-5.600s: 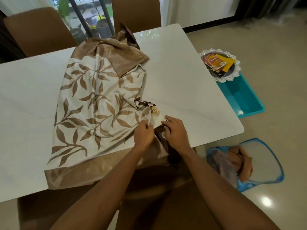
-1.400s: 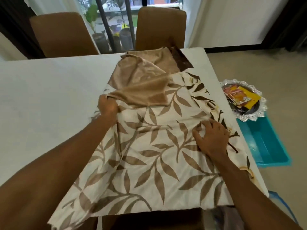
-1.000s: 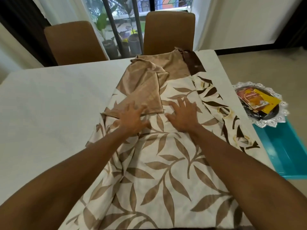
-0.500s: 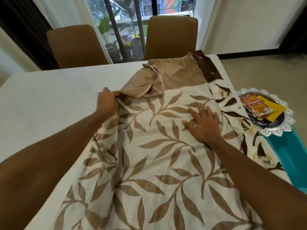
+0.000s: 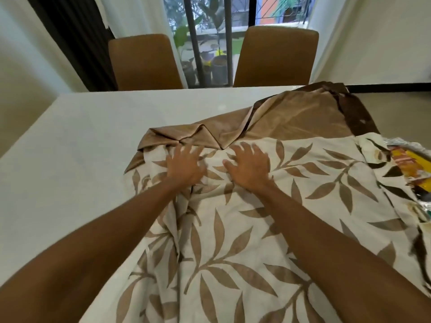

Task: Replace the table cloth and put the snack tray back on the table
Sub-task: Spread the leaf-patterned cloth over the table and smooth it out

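Table (image 5: pixel 81 141), cloth (image 5: pixel 233 241) beneath left hand (image 5: pixel 186 167) and right hand (image 5: pixel 249 169), fingers (image 5: pixel 247 152) flat

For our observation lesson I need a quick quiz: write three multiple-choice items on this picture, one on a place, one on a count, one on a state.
1. Which part of the table is bare?
A. the left part
B. the right part
C. none of it

2. How many chairs stand beyond the table?
A. one
B. two
C. four

3. How do the left hand and the right hand lie?
A. curled into fists
B. gripping a cup
C. flat on the cloth, fingers spread

Answers:
1 A, the cloth covers only the right part.
2 B, two brown backs show by the window.
3 C, both palms rest on the leaf print.
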Demonstrator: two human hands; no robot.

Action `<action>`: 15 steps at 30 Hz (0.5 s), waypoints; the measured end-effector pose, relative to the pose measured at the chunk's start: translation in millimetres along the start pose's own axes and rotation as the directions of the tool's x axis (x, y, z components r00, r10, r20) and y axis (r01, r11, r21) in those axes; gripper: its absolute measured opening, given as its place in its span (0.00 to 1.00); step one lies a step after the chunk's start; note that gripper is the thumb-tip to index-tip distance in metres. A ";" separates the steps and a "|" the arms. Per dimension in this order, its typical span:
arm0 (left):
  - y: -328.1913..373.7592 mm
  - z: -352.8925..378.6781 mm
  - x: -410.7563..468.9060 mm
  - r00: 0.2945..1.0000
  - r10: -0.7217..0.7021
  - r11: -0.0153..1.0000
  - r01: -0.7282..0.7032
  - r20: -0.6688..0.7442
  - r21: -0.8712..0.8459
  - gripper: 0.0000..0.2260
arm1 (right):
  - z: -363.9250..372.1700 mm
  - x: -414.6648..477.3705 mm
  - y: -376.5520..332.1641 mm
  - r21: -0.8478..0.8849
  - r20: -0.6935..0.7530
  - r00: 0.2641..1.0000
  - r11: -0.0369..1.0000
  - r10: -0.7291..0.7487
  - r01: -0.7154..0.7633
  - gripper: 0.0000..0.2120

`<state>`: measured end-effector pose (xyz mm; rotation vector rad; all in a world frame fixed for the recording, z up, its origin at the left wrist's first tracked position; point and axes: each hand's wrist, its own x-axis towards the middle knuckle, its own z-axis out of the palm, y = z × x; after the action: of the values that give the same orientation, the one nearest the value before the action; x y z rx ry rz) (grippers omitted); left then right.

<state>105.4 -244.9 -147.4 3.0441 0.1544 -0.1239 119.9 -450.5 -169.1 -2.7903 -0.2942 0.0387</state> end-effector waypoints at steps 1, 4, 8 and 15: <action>1.9 8.5 0.7 0.997 -0.002 0.999 0.005 0.080 -0.036 0.29 | 6.2 7.5 -7.0 0.011 0.052 0.998 1.000 0.016 -0.017 0.28; -11.1 19.4 12.8 0.985 -0.022 0.997 0.034 0.172 -0.065 0.31 | 26.4 14.5 -3.4 -0.056 0.079 0.995 0.997 0.058 -0.054 0.31; -30.9 4.4 32.8 0.980 -0.117 0.986 0.135 0.161 -0.101 0.32 | 32.1 12.8 6.8 -0.099 0.039 0.996 0.992 0.081 -0.077 0.36; -61.3 -16.3 61.1 0.999 -0.022 0.998 0.024 0.034 -0.058 0.32 | 28.2 20.5 -2.6 -0.115 0.038 0.992 0.986 0.122 -0.117 0.33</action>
<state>160.8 -176.7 -141.8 2.9808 0.1871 -0.1693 137.7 -434.6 -194.7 -2.9193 -0.1427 0.1167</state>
